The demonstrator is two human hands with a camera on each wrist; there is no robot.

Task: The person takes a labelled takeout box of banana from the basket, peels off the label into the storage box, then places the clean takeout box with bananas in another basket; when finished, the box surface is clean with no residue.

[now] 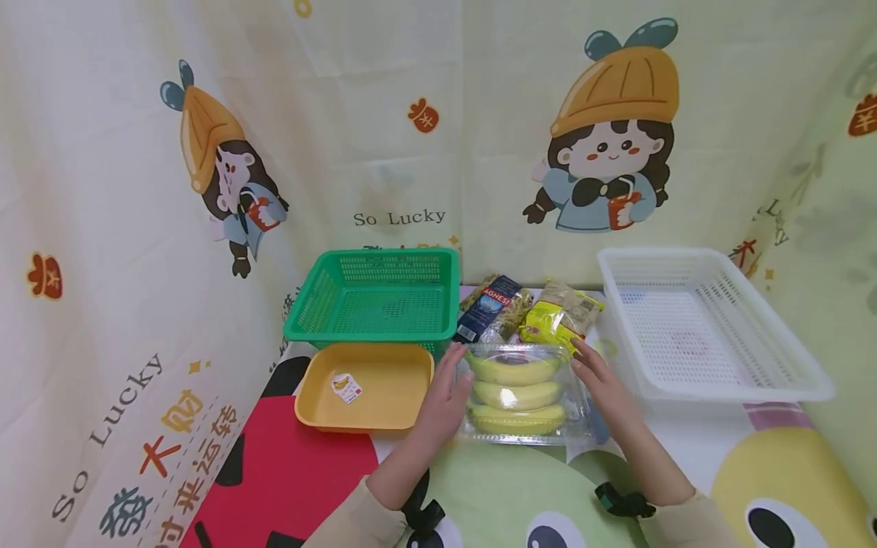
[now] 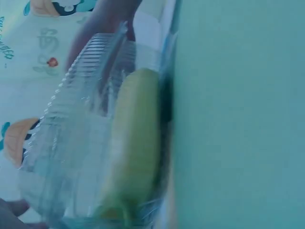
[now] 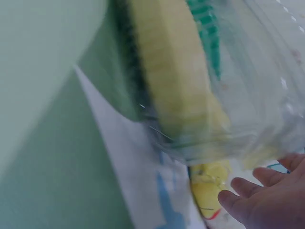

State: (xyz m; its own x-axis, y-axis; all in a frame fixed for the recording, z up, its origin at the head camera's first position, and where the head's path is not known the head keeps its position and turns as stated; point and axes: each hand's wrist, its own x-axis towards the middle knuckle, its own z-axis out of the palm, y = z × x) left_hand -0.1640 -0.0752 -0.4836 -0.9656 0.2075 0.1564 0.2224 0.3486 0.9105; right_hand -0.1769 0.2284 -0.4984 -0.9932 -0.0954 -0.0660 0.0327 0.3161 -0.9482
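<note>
A clear plastic clamshell box [image 1: 578, 426] with three bananas [image 1: 517, 397] inside stands at the table's middle. Along its left side is my left hand [image 1: 444, 396], fingers extended; at the bottom left of the left wrist view only a few fingertips [image 2: 16, 210] show. My right hand [image 1: 608, 388] is at the right side, its fingers spread and fairly straight. In the right wrist view that hand appears just off the box's corner, with no fingers curled round it. Whether the left fingers touch the wall, I cannot tell. Both wrist views are blurred.
Left of the box is a yellow tray [image 1: 384, 415] with a banana sticker [image 1: 346, 387], behind it a green basket [image 1: 373, 335]. An AGNESI pasta bag [image 1: 495, 308] and a yellow food bag [image 1: 558, 313] lie behind the box. A white basket [image 1: 774, 392] stands at right.
</note>
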